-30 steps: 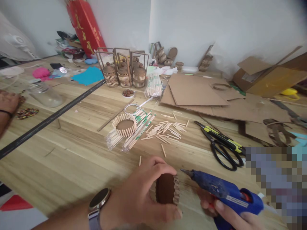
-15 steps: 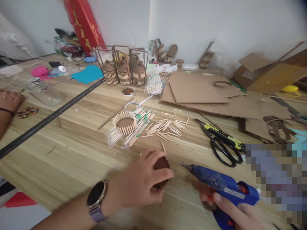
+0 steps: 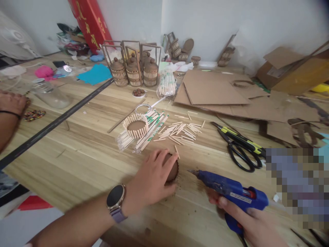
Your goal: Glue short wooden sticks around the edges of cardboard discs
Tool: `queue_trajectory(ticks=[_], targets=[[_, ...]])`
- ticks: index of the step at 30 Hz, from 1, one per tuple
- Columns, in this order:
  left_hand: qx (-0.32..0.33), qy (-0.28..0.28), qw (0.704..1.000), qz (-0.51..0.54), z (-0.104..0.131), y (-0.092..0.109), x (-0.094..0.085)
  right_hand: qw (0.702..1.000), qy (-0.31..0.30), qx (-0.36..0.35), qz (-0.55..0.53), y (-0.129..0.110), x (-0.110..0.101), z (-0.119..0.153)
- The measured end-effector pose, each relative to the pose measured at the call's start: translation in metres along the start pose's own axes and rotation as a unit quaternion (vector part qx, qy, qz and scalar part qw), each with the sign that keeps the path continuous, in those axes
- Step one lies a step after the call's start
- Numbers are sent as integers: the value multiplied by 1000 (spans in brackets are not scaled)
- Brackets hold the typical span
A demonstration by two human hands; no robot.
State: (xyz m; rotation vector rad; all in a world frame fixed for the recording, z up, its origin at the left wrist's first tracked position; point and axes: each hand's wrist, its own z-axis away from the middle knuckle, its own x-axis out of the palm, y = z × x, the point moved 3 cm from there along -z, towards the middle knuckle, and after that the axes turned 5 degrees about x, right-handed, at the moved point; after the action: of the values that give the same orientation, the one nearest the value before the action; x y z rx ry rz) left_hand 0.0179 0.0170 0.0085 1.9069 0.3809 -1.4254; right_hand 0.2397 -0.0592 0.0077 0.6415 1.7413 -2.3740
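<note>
My left hand, with a watch on its wrist, is on a round brown cardboard piece with a notched rim. Its fingers reach over the top and thumb and fingers hold the piece against the table; its left part is hidden beneath them. In my right hand is a blue hot glue gun, its metal nozzle pointing left, a short gap from the round piece. One short wooden stick lies just beyond the left fingertips. Farther off, a ring of upright sticks on a brown base rests on wrapped chopsticks.
Cut sticks lie scattered mid-table, with black scissors and a yellow-black cutter to their right. Cardboard sheets and finished small baskets stand behind. At the left are a glass jar and another person's hand.
My left hand has shifted slightly up and its fingers lie flatter over the round piece. The glue gun has moved a little left and up. The view has tilted slightly.
</note>
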Motion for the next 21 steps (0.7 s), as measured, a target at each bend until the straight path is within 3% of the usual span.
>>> queue_trajectory(ticks=[6, 21], targets=[[-8, 20, 1000, 15, -2, 1, 4, 1000, 25, 11, 4, -7, 6, 6], [-17, -28, 999, -22, -4, 6, 11, 999, -1, -9, 36, -11, 6, 4]])
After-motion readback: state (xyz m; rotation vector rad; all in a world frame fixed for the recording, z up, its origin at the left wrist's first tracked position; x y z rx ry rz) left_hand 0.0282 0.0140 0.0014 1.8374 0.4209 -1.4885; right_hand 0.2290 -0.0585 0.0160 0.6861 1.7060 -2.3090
